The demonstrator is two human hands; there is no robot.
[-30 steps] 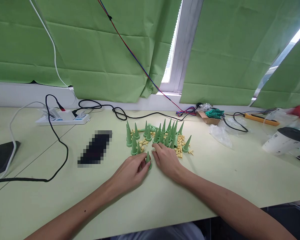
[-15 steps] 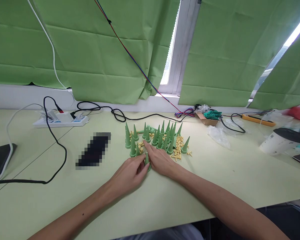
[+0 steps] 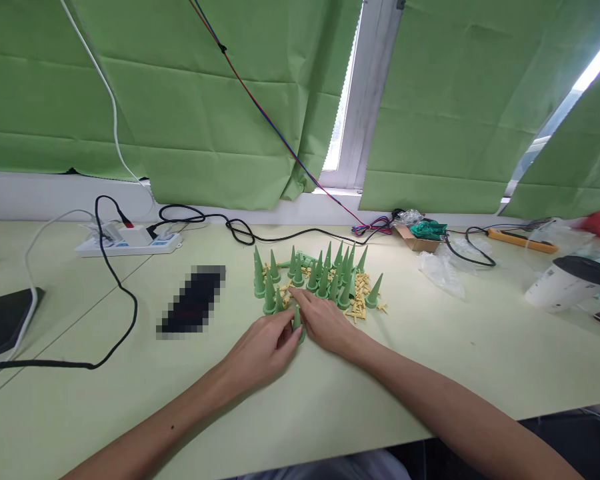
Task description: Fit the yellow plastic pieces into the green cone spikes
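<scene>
Head-worn camera looks forward and down over the nearby tabletop.

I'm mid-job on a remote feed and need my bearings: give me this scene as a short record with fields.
Left hand: fingers around a small green cone, which points up
Right hand: fingertips at the small yellow pieces; whether they grip one, cannot tell
Other green cones: mostly upright, clustered beyond the hands
Left side: pixelated dark patch, white power strip
Right side: cardboard box, white container with dark lid
Backdrop: green curtains
</scene>
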